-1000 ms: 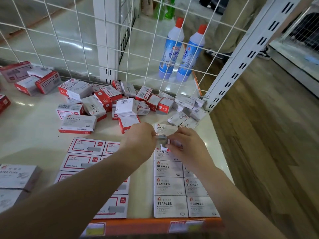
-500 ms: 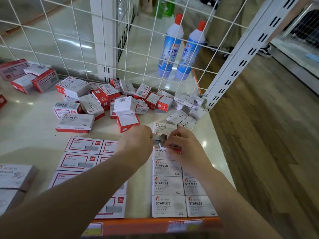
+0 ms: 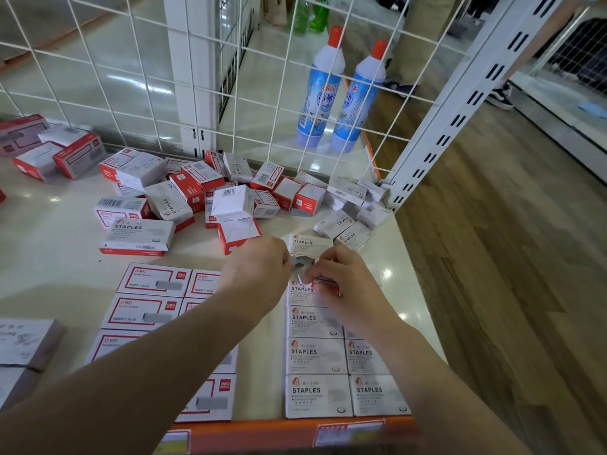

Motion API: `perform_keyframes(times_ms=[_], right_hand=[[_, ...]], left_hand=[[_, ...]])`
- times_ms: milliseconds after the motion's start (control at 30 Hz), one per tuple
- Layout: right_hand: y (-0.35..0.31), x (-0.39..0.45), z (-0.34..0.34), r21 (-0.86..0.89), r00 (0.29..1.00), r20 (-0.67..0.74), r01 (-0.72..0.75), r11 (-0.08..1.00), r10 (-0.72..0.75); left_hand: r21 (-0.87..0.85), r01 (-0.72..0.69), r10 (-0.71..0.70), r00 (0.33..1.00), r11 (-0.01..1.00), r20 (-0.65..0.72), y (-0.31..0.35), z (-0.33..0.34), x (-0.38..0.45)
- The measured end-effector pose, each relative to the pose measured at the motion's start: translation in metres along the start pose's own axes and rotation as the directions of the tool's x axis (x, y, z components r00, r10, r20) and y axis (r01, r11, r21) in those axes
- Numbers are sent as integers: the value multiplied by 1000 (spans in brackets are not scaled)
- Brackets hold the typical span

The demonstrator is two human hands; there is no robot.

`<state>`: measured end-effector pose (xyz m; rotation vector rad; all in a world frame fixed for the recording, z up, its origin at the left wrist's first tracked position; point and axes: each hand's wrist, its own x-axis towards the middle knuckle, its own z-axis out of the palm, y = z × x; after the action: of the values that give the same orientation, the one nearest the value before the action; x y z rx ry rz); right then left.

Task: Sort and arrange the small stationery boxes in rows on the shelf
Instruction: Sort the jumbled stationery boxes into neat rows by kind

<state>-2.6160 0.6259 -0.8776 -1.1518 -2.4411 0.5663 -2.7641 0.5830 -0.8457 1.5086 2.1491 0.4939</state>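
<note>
Shelf (image 3: 59, 277), cream surface, orange front edge: I am logging its contents as follows.

Item 1: a small white staples box (image 3: 307, 244), lying at the far end of the right-hand rows, with both hands meeting just in front of it. My left hand (image 3: 259, 270) is pinching a small grey strip at its fingertips; whether that strip belongs to the box I cannot tell. My right hand (image 3: 341, 277) is curling its fingers around something small with a red edge, which is too hidden to identify.

Item 2: white boxes marked STAPLES (image 3: 317, 356), lying flat in two neat columns running toward the front edge, touching side by side.

Item 3: red-framed boxes (image 3: 154, 280), lying flat in rows to the left of those, partly under my left forearm.

Item 4: loose pile of red and white boxes (image 3: 230, 198), jumbled against the wire grid (image 3: 230, 93) at the back.

Item 5: two blue bottles (image 3: 341, 90) with red caps, standing upright beyond the grid.
</note>
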Motion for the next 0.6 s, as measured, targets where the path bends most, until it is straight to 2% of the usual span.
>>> perform_keyframes(times_ms=[167, 367, 600], right_hand=[[-4, 4, -2, -31, 995, 78, -64, 997, 66], [0, 2, 6, -2, 1000, -9, 16, 1000, -16], [5, -3, 11, 35, 996, -81, 35, 999, -32]], left_hand=[[-40, -6, 5, 1000, 999, -16, -2, 4, 0], [-17, -26, 25, 999, 1000, -30, -4, 6, 1], [6, -35, 35, 999, 999, -15, -6, 12, 5]])
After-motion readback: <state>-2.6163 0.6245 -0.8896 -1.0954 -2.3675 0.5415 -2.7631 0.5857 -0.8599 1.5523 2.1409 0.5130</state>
